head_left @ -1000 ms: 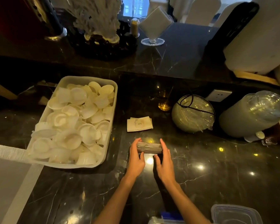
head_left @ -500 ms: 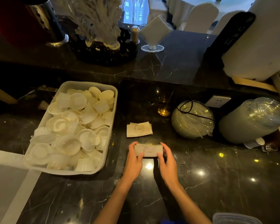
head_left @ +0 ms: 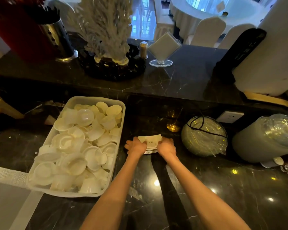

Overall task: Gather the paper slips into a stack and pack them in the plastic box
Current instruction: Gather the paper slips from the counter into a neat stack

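Note:
A stack of cream paper slips (head_left: 151,141), the top one printed with a small word, lies on the dark marble counter. My left hand (head_left: 135,146) grips its left end and my right hand (head_left: 166,146) grips its right end, fingers curled over the edges. The lower slips show as thin layers below my hands. No separate pile of slips shows beyond my hands. The plastic box is out of view.
A white tray (head_left: 73,101) heaped with small white dishes sits to the left. To the right lie a wrapped bundle of clear lids (head_left: 204,135) and a wrapped roll of cups (head_left: 266,138). A raised ledge behind carries a napkin holder (head_left: 163,47) and a coral ornament (head_left: 105,30).
Both hands carried the held stack away from me to where the second pile of slips lay. The camera tilted up, so the plastic box dropped out of view.

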Demonstrator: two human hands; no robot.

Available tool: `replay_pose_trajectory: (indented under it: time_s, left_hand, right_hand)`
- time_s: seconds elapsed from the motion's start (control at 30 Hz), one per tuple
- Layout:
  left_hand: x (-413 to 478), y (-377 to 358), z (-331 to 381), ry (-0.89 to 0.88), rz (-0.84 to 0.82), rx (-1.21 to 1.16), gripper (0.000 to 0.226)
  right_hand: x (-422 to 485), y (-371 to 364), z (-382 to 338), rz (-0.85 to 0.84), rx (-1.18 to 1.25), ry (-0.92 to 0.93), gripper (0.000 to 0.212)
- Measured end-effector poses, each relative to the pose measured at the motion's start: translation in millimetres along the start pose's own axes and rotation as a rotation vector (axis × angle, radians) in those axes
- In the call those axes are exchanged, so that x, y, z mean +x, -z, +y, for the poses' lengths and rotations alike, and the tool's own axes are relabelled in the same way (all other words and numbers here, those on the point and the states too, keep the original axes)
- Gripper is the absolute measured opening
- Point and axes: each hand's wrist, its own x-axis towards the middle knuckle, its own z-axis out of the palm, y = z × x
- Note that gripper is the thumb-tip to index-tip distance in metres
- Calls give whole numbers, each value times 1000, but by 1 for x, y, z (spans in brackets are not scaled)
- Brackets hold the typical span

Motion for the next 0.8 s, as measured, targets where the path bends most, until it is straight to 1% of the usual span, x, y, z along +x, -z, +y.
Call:
replay_pose_trajectory:
  time_s: [0.07, 0.17, 0.27, 0.33, 0.37, 0.4, 0.43, 0.47, 0.53, 0.57, 0.63, 0.7, 0.73, 0.8]
  left_hand:
    - [4, -3, 2, 6, -3, -50, 60]
    - [7, -3, -1, 17, -4, -186, 62]
    - [10, 3, -10, 71, -87, -499, 78]
    - [6, 7, -17, 127, -224, -701, 71]
    - [2, 6, -20, 133, -299, -740, 64]
    - [-4, 4, -25, 106, -344, -737, 58]
    - [-12, 0, -30, 59, -347, -713, 52]
    - [-22, -5, -36, 2, -318, -681, 46]
    - [-47, -19, -49, -134, -246, -634, 44]
    - [-59, -28, -55, -208, -221, -622, 45]
    - [-79, -44, -71, -337, -172, -596, 46]
    - [-93, -57, -88, -424, -158, -586, 47]
    - [-99, -62, -95, -456, -166, -570, 50]
    - [-108, -72, -106, -493, -145, -501, 61]
  right_hand:
    - [2, -1, 2, -21, -70, -72, 40]
    - [5, 0, 3, -38, -53, -67, 37]
    - [5, 4, 7, -59, 87, -65, 37]
    - [2, 6, 17, -93, 238, -59, 39]
    - [-1, 6, 24, -123, 347, -51, 40]
    - [-7, 6, 32, -166, 459, -50, 42]
    - [-14, 6, 40, -205, 553, -54, 44]
    - [-23, 6, 49, -234, 620, -57, 47]
    - [-40, 1, 71, -243, 683, -57, 56]
    - [-49, -3, 83, -203, 671, -54, 58]
    - [-71, -10, 105, -63, 612, -10, 56]
    - [-95, -19, 122, 64, 582, 114, 48]
    - [-107, -24, 128, 99, 565, 162, 46]
    - [-123, -35, 133, 123, 517, 176, 50]
